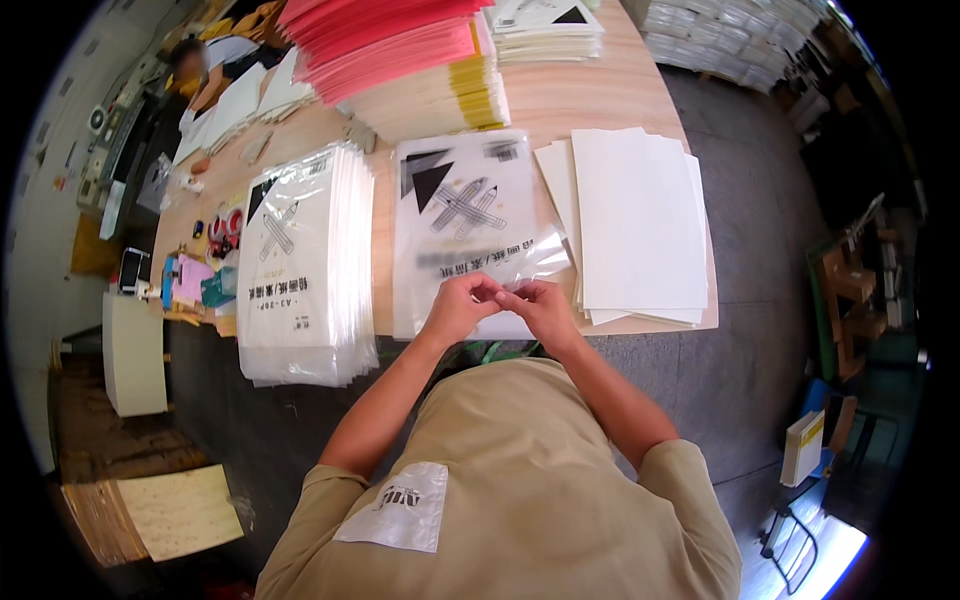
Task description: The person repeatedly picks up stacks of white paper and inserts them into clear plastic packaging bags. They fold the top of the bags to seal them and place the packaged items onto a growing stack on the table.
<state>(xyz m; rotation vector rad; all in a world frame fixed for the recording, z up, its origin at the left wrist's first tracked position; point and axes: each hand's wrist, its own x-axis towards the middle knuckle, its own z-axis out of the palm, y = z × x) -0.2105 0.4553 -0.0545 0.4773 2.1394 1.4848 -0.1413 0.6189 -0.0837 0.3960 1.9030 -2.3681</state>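
A clear plastic bag (465,215) printed with black triangles and crossed pencils lies flat in front of me at the table's near edge. Over its near end my left hand (463,308) and my right hand (540,312) meet, fingertips together. Both are closed in a pinch, seemingly on the bag's thin film; the exact grip is too small to make out. The film's right corner is lifted and shiny. To the left, a thick pile of filled printed bags (290,255) overhangs the table edge. A stack of white paper sheets (635,225), slightly fanned, lies to the right.
Behind the bag stands a tall stack of pink and cream sheets (400,60), with more printed packs (548,35) beyond. Tape rolls (228,225) and small items crowd the table's left. Another person (215,70) works at the far left. Wrapped bundles (730,35) stand at the far right.
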